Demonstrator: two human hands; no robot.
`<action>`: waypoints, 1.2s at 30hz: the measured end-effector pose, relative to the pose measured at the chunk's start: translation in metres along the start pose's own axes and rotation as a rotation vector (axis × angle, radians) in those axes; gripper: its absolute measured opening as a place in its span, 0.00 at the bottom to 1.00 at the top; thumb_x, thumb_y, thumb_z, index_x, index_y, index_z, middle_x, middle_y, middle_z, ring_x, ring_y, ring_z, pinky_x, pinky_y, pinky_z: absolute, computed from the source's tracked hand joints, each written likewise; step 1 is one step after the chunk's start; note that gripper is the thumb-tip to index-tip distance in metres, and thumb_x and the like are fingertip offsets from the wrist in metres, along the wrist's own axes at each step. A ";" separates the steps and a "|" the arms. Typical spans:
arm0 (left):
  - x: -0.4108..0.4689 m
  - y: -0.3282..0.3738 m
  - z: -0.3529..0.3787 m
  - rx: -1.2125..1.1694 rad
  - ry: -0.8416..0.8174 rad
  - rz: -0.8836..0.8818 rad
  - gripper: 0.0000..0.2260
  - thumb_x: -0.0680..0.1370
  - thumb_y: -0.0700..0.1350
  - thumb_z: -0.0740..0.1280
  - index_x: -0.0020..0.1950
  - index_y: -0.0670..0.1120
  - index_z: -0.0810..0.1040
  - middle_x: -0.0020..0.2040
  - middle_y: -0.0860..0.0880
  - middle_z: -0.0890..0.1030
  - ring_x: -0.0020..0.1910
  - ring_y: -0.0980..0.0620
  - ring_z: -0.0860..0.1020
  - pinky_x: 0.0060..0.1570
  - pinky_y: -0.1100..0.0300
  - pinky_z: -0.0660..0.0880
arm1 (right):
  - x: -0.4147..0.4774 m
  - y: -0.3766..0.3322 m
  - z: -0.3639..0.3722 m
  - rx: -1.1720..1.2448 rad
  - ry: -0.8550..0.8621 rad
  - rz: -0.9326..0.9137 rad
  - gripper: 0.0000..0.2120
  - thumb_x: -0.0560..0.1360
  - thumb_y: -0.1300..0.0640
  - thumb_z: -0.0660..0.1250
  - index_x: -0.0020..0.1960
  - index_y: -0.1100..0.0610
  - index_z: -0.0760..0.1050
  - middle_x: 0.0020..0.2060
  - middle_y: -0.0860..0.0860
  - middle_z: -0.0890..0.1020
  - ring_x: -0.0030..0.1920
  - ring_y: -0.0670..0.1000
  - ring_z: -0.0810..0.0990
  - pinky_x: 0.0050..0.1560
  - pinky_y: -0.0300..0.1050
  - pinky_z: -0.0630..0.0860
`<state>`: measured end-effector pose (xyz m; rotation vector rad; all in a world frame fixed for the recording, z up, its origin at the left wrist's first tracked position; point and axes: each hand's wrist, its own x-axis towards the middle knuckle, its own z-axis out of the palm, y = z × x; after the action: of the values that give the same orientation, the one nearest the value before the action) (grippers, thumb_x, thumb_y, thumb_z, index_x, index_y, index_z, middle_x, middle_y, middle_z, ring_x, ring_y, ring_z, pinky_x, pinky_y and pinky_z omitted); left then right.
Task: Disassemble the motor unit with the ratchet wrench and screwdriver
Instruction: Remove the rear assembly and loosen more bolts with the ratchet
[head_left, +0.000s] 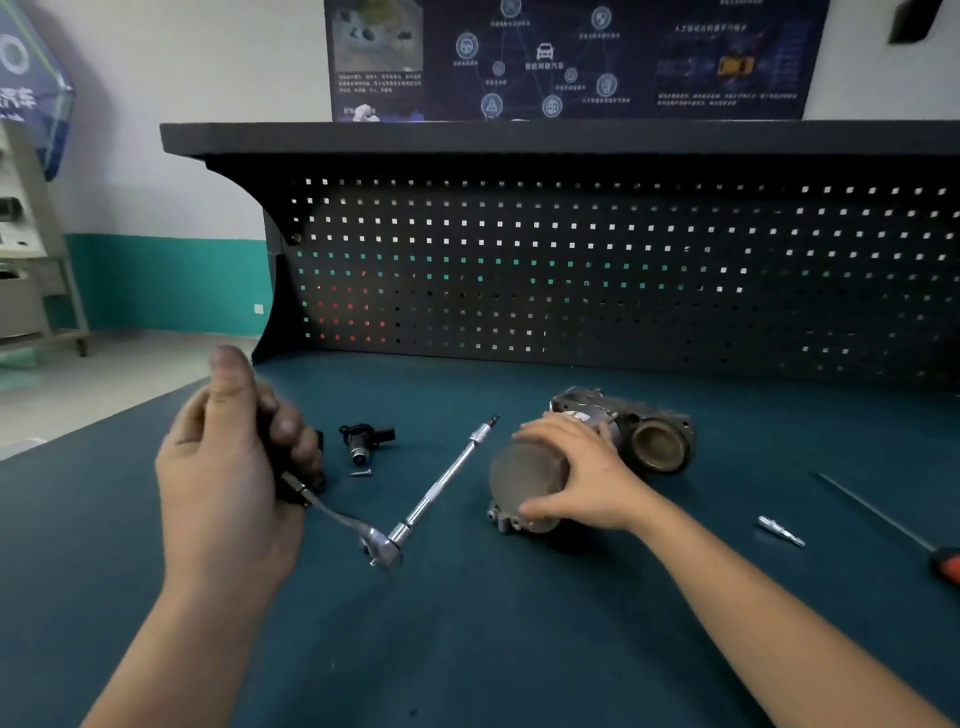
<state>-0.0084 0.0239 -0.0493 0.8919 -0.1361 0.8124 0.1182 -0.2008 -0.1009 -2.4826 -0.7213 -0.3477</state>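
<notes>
At bench (519, 649): L hand (228, 467) on ratchet wrench (385, 545), R hand (582, 473) on motor unit (524, 480)

We clench L hand round wrench handle, ext. bar angled toward R hand. R fingers curl round motor unit's round end. Screwdriver (883, 519) lies well right of R hand.

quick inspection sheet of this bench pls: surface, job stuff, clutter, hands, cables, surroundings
Surface: teal bench mat, with tools and parts spread on it.
Job's things: motor unit lies right of centre. The ratchet wrench with its long extension points toward it. The screwdriver lies at the right edge, its red handle partly out of frame.
Clutter: small black part with a loose screw beside it; a loose bit near the screwdriver.
Hands: left hand grips the wrench handle; right hand holds the motor unit's round end.
Cables: nothing seen.
Surroundings: black pegboard behind the bench, poster above it.
</notes>
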 end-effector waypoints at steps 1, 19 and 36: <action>-0.003 -0.004 0.002 0.009 -0.018 0.002 0.17 0.71 0.58 0.63 0.32 0.48 0.64 0.22 0.56 0.63 0.20 0.58 0.62 0.20 0.68 0.61 | -0.002 0.002 -0.004 0.014 -0.030 -0.009 0.32 0.62 0.50 0.77 0.64 0.44 0.69 0.65 0.40 0.68 0.71 0.42 0.56 0.73 0.54 0.43; -0.038 -0.031 0.017 0.032 -0.052 -0.074 0.18 0.79 0.54 0.58 0.31 0.47 0.62 0.20 0.56 0.61 0.17 0.60 0.59 0.18 0.68 0.57 | -0.013 0.014 -0.008 0.101 -0.020 0.000 0.35 0.63 0.53 0.77 0.67 0.44 0.68 0.69 0.42 0.65 0.74 0.47 0.51 0.73 0.57 0.48; -0.048 -0.027 0.020 0.104 -0.141 0.106 0.20 0.76 0.57 0.62 0.27 0.50 0.66 0.21 0.56 0.63 0.18 0.60 0.60 0.19 0.70 0.58 | -0.012 0.014 -0.007 0.132 -0.021 0.011 0.33 0.63 0.52 0.76 0.65 0.44 0.69 0.68 0.41 0.66 0.73 0.47 0.51 0.73 0.58 0.48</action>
<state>-0.0191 -0.0277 -0.0740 1.0477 -0.2687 0.8608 0.1158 -0.2198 -0.1058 -2.3682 -0.7158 -0.2626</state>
